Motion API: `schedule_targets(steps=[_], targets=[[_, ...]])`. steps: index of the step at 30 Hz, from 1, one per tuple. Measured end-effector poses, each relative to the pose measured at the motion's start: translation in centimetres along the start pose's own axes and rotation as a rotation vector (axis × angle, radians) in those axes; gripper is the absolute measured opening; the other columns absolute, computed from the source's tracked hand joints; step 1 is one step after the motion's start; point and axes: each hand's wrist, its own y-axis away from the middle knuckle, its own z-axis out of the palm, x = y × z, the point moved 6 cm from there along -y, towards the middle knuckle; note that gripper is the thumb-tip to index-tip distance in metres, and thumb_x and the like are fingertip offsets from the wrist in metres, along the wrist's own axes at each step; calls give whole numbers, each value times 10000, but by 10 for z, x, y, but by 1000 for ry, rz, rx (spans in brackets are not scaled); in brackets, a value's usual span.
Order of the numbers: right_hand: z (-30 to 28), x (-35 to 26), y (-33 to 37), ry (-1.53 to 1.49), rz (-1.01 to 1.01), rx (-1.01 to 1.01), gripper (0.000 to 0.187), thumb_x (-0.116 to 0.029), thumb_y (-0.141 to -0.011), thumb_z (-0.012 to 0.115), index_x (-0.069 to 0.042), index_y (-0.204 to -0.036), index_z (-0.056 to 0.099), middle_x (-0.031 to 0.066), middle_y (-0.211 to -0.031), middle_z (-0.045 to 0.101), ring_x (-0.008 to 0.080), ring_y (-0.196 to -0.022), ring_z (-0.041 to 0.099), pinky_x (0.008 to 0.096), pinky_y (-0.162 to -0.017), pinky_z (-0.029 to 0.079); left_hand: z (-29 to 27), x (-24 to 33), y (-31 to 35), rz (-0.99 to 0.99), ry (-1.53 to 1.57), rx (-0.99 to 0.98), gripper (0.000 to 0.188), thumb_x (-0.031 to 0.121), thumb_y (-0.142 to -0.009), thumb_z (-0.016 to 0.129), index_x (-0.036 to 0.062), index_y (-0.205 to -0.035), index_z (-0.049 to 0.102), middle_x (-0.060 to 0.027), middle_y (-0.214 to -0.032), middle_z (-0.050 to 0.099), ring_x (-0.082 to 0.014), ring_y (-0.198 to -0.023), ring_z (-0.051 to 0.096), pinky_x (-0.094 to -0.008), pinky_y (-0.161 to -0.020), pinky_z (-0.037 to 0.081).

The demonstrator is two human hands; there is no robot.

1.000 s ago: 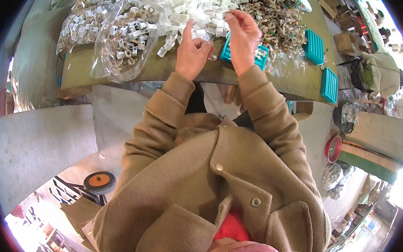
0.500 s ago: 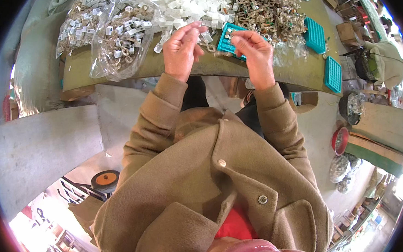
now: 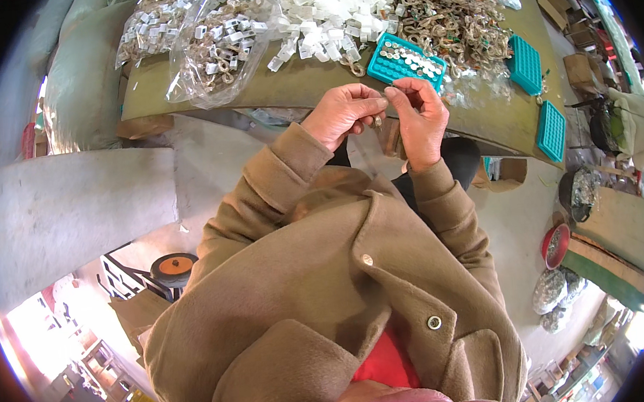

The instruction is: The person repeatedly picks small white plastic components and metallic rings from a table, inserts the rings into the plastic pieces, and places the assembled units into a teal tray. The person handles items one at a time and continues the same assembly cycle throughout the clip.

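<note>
My left hand (image 3: 346,115) is closed in a pinch in front of the table's near edge. A small brownish looped piece (image 3: 378,121) hangs below its fingertips. Thumb and forefinger of my right hand (image 3: 422,120) are pinched together too, meeting the left fingertips; whatever sits between them is too small to make out. Just beyond the hands lies a turquoise tray (image 3: 385,66) with rows of round pockets, holding many small silvery discs (image 3: 420,64). Behind it are a heap of clear-white plastic pieces (image 3: 340,15) and a heap of brown looped pieces (image 3: 447,16).
A clear plastic bag (image 3: 201,87) of loops with white square pieces lies on the green-brown table (image 3: 285,83). Two more turquoise trays (image 3: 525,65) rest toward its right edge. On the floor at right stand a red bowl (image 3: 555,246) and filled clear bags (image 3: 549,292).
My right hand has come off the tray, and my left hand has moved right and nearer. Both now meet at the fingertips before the table edge. The view has shifted slightly.
</note>
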Motion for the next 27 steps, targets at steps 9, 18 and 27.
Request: schedule_targets(steps=[9, 18, 27], targets=[[5, 31, 2, -339, 328, 11, 118, -68, -864, 722, -28, -857, 612, -23, -747, 588, 31, -629, 483, 198, -562, 388, 4, -7, 1, 106, 33, 278, 88, 136, -868, 684, 50, -851, 671, 5, -689, 619, -24, -556, 467, -186, -492, 339], [11, 57, 11, -522, 596, -93, 81, -143, -897, 694, -73, -879, 659, -54, -720, 563, 35, -597, 459, 194, -545, 355, 2, -8, -3, 343, -139, 299, 100, 144, -882, 638, 48, -871, 664, 10, -689, 610, -56, -588, 526, -209, -525, 396], [16, 46, 1, -664, 571, -207, 45, -48, -887, 670, -64, -920, 644, -36, -797, 601, 55, -639, 518, 203, -586, 404, -2, 8, -5, 374, -271, 287, 58, 83, -868, 645, 26, -879, 640, 27, -687, 599, -28, -594, 524, -213, -518, 402]])
